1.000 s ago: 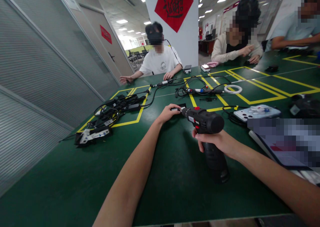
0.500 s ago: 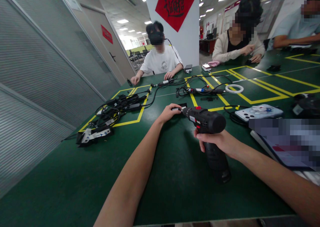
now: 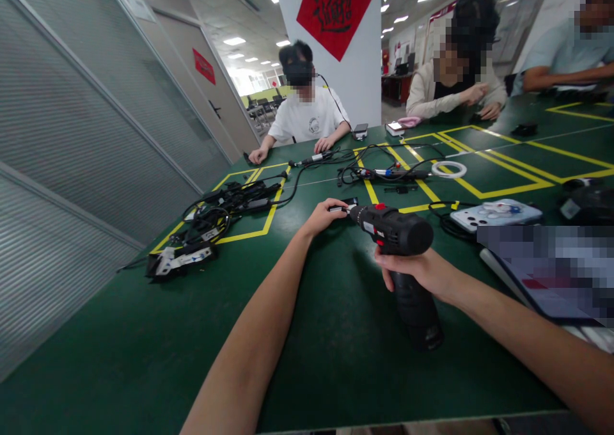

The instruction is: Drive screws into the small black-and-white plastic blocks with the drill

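Between both hands [image 3: 322, 217], cordless drill [image 3: 400, 246]

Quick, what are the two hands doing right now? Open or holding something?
Left hand: closed, pinching the small metal bit at the nose of the drill.
Right hand: closed around the drill's grip.

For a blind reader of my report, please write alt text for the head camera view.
A person's right hand grips a black drill at a green table, while the left hand pinches the bit at its tip. Cables and a phone lie nearby; three other people sit opposite.
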Motion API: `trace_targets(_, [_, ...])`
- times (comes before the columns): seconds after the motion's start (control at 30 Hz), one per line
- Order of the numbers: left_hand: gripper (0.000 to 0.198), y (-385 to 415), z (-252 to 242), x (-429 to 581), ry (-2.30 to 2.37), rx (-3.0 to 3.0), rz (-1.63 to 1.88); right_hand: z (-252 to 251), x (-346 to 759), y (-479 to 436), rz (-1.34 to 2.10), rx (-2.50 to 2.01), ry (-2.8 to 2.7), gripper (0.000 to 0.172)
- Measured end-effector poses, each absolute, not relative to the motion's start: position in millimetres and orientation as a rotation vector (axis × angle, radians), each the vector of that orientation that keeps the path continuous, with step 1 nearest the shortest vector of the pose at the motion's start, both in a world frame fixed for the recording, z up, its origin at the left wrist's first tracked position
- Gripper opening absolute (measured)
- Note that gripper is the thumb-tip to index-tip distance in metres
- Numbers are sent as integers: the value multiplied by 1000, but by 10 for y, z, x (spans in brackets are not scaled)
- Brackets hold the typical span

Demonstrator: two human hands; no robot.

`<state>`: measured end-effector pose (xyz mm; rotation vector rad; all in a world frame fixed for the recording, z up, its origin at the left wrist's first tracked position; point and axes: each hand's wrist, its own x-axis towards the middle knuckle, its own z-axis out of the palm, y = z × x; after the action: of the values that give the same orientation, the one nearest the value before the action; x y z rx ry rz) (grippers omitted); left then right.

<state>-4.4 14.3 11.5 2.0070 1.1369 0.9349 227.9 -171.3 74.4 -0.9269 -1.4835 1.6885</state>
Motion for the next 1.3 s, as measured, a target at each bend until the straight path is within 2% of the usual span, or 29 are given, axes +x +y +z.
trace_targets(1.3, [27, 161, 103, -49, 1135, 2004, 935, 731, 2280, -1706, 1703, -898, -1455, 24])
